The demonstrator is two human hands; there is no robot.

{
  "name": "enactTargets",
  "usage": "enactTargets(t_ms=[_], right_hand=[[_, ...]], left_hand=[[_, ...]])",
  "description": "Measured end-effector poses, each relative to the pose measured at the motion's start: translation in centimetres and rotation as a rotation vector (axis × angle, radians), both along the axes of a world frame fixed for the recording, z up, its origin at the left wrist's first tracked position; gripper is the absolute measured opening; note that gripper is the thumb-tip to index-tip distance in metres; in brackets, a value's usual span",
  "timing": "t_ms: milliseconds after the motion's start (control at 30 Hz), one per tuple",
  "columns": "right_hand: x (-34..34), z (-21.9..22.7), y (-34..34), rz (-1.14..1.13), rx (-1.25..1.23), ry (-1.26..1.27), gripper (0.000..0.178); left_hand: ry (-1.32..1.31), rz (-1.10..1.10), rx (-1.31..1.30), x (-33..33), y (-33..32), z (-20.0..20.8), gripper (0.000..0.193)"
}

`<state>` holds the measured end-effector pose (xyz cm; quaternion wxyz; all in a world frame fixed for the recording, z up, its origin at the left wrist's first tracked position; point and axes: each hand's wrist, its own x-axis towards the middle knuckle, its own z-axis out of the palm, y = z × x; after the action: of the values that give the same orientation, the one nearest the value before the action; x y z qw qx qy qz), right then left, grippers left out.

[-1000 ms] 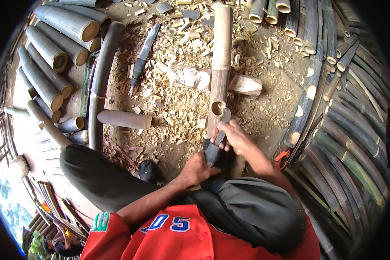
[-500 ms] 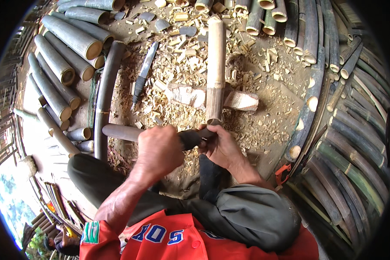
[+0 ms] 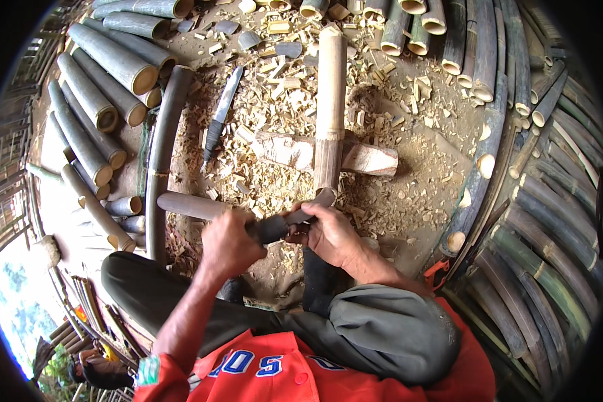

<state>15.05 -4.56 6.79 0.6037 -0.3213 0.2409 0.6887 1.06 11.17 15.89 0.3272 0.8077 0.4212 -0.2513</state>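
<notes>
My left hand (image 3: 231, 244) is closed round the handle of a long-handled knife (image 3: 191, 205), whose brown wooden end sticks out to the left. Black wrapping covers the part by its blade. With thumb on top and fingers curled under, my right hand (image 3: 335, 234) pinches the dark blade. That blade lies at the near end of a bamboo pole (image 3: 331, 94), pale and shaved along its far part, brown nearer me. The pole rests across a rough split log (image 3: 285, 151). Exact contact between blade and pole is partly covered by my right hand.
Another knife (image 3: 225, 107) lies on the ground among wood shavings (image 3: 281, 100). Dark bamboo lengths (image 3: 110, 53) are stacked at left, with more (image 3: 549, 248) at right. A notched bamboo pole (image 3: 479, 174) and an orange saw handle (image 3: 437, 273) lie right of me.
Both hands have shifted slightly left, and the left one also toward me, with the knife. More blade now shows near the pole's end. The pole stays across the log.
</notes>
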Motion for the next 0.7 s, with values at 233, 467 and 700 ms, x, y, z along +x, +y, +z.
enactTargets(t_ms=[233, 467, 700], right_hand=[[-1.0, -0.7, -0.8, -0.453, 0.131, 0.372, 0.024], [0.3, -0.3, 0.2, 0.287, -0.041, -0.229, 0.024], [1.5, -1.1, -2.2, -0.252, 0.073, 0.228, 0.025]], left_hand=[[-0.093, -0.899, 0.397, 8.8, -0.3, 4.3, 0.013], [-0.048, 0.241, -0.160, -3.2, -3.7, -1.2, 0.034], [-0.103, -0.460, 0.160, 8.8, -0.8, 5.6, 0.003]])
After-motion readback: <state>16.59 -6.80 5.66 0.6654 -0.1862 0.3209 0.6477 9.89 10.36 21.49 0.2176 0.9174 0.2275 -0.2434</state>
